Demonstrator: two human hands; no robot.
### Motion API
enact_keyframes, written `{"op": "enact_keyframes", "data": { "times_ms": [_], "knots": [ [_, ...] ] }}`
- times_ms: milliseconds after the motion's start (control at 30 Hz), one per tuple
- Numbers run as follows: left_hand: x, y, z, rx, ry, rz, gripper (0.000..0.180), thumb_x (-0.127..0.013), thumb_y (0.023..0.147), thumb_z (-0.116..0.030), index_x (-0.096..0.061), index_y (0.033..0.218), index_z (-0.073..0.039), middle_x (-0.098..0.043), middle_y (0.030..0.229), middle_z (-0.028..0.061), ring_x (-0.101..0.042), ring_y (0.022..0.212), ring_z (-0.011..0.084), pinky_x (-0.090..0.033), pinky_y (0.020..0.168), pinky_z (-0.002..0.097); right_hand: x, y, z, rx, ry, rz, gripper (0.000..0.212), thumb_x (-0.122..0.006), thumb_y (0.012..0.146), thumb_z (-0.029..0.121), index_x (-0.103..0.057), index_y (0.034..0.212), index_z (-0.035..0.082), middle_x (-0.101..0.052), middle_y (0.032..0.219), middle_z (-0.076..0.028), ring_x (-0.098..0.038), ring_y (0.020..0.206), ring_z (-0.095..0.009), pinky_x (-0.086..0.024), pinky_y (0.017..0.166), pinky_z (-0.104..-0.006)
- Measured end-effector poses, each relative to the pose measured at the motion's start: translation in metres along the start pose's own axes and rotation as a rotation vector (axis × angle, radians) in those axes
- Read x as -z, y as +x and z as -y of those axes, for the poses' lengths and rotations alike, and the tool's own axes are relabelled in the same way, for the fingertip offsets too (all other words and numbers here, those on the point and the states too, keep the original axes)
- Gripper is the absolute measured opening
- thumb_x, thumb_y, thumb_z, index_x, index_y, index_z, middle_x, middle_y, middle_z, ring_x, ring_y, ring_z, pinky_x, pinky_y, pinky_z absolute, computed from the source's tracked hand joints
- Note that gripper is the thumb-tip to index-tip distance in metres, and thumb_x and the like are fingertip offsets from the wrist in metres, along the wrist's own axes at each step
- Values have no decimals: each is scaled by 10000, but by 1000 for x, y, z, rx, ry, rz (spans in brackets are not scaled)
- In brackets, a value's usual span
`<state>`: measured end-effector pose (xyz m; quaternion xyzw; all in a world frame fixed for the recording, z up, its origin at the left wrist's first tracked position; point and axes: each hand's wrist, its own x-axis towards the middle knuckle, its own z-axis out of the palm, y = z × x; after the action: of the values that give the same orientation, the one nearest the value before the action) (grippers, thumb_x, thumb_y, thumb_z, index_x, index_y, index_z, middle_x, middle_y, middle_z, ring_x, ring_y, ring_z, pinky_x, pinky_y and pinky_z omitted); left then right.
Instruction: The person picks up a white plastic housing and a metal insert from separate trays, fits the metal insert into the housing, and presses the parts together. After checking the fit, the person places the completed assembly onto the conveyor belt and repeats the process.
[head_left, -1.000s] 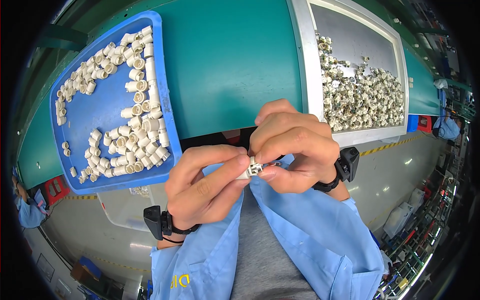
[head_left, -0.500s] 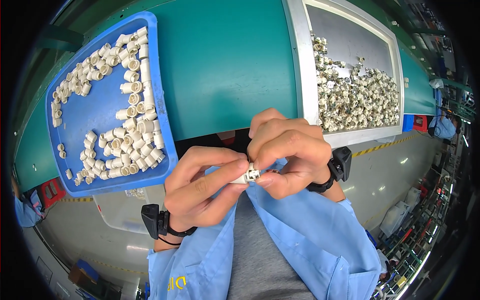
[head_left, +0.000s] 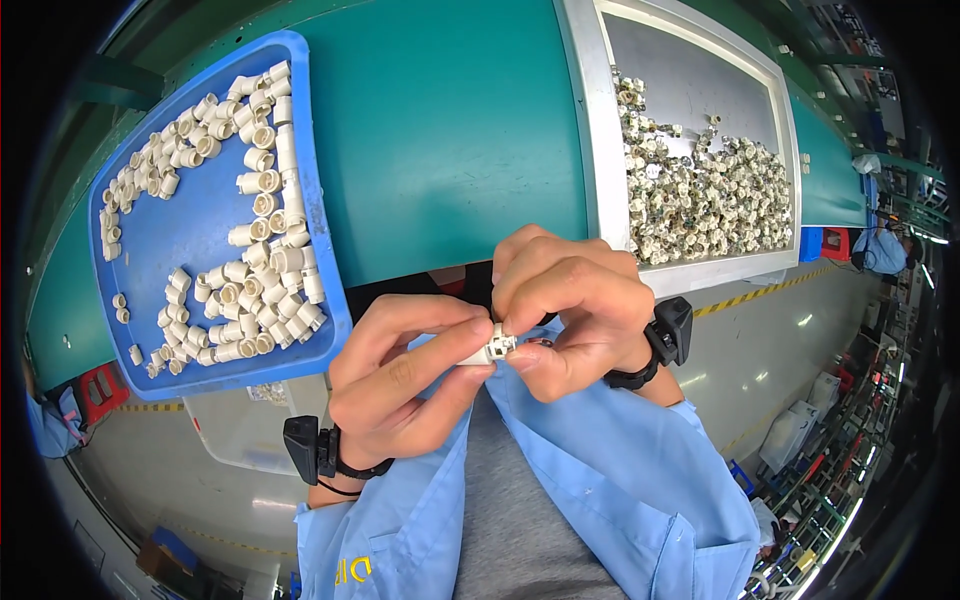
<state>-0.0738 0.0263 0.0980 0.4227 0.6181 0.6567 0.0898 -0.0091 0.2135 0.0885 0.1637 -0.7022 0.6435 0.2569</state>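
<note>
My left hand [head_left: 410, 375] pinches a white, tube-shaped lamp holder [head_left: 490, 350] between thumb and fingers, in front of my body. Its open end, with small slots and contacts showing, points right. There, the thumb and forefinger of my right hand [head_left: 575, 310] press on the rim from below and above. A small dark, shiny piece [head_left: 541, 342] shows between those right fingers; its kind is too hidden to tell. Both hands are closed and nearly touch each other.
To the left a blue tray [head_left: 215, 220] holds many white lamp holder shells [head_left: 260, 181]. A metal-framed tray [head_left: 605, 140] at right carries a heap of small white-and-metal inserts [head_left: 710, 195]. Both rest on a green bench [head_left: 450, 130]. Below the blue tray is a clear plastic bin [head_left: 235, 430].
The view has shifted slightly, so the trays sit a little farther left. Both hands keep their grip on the lamp holder, whose open end is turned slightly more into view.
</note>
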Motion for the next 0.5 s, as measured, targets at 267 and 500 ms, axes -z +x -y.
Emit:
{"op": "enact_keyframes", "data": {
  "times_ms": [267,500],
  "knots": [
    [0,-3,4,67,-15,-6,395,-781,723,92,-719,1111,54,-669,1038,199,-681,860,238,-571,706,304,13,2,3,-46,-14,118,165,-795,800,33,-678,903,-21,-692,812,-128,-608,657,-215,-485,639,-351],
    [0,-1,-1,85,10,32,395,-787,721,83,-721,1109,48,-674,1027,191,-680,868,243,-568,707,306,13,-3,5,-2,-87,88,183,-809,773,14,-699,915,-25,-701,829,-143,-625,669,-220,-489,640,-354]
  ]
}}
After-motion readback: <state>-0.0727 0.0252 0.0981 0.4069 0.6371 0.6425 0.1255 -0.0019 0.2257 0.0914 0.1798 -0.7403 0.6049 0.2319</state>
